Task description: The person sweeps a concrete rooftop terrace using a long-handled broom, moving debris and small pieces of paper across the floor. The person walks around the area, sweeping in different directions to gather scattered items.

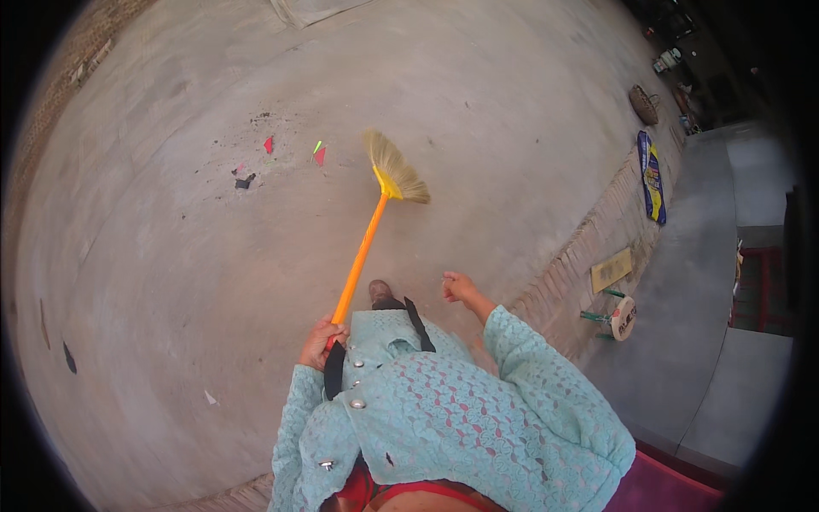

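Observation:
My left hand [321, 340] is wrapped round the end of a broom's orange handle. The broom [362, 252] slants away from me, its yellow collar and fanned straw bristles over the concrete floor ahead. Left of the bristles lie a red scrap [320, 156] with a thin green strip [317, 146] beside it, another red scrap [269, 145], a dark scrap [245, 182] and scattered dark crumbs. Held out to the right in front of my body, my right hand [458, 287] has its fingers curled in, and nothing shows in them. The broom is apart from it.
A brick edging [559, 271] runs along the right side. By it are a small round stool [623, 318], a tan board [611, 270], a blue and yellow bag [651, 177] and a basket [643, 104]. A dark scrap [69, 358] lies far left. My shoe [380, 291] shows ahead.

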Available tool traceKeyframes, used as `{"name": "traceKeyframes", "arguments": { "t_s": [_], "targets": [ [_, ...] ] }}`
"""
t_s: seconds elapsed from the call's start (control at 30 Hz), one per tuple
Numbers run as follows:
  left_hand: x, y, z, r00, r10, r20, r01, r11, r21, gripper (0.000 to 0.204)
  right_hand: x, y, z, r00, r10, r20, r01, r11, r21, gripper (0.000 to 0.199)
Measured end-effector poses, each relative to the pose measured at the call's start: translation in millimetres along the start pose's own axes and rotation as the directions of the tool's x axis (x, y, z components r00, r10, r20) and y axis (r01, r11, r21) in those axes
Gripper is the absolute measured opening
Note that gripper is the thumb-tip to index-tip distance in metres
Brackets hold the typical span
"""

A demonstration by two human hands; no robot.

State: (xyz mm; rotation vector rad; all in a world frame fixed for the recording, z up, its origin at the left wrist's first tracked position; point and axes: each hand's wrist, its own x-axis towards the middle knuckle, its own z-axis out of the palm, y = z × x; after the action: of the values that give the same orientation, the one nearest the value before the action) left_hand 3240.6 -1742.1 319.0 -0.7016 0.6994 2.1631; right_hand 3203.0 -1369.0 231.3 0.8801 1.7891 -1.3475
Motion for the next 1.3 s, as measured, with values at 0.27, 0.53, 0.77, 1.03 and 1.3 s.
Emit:
{"name": "traceKeyframes", "arguments": {
  "t_s": [0.27, 0.53, 0.77, 1.03, 1.3],
  "targets": [
    [48.6, 20.2, -43.9, 0.978, 0.022, -0.206, -0.047, 0.992, -0.115, 0.031, -20.2, -6.0, 8.4, 1.0, -0.007, -0.017, 0.008, 0.998, 0.062, 0.047],
    [-106.8, -13.5, -142.0, 0.848, 0.169, -0.503, -0.326, 0.914, -0.242, 0.02, -19.8, -18.2, 73.4, 0.99, 0.055, 0.127, -0.037, 0.989, -0.14, 0.045],
    [-200.7, -38.1, -152.0, 0.572, 0.31, -0.759, -0.62, 0.77, -0.152, 0.017, 4.9, -59.6, 124.1, 0.963, -0.016, 0.269, 0.07, 0.979, -0.194, 0.045],
    [-245.3, -52.8, -112.4, 0.418, 0.435, -0.798, -0.705, 0.709, 0.017, 0.029, -0.7, -63.5, 122.6, 0.959, -0.023, 0.281, 0.093, 0.966, -0.24, 0.045],
    [-230.9, -51.1, -51.2, 0.634, 0.445, -0.632, -0.713, 0.652, -0.256, 0.044, -4.0, -55.7, 96.0, 0.969, 0.009, 0.248, 0.075, 0.941, -0.33, 0.044]
  ]
}}
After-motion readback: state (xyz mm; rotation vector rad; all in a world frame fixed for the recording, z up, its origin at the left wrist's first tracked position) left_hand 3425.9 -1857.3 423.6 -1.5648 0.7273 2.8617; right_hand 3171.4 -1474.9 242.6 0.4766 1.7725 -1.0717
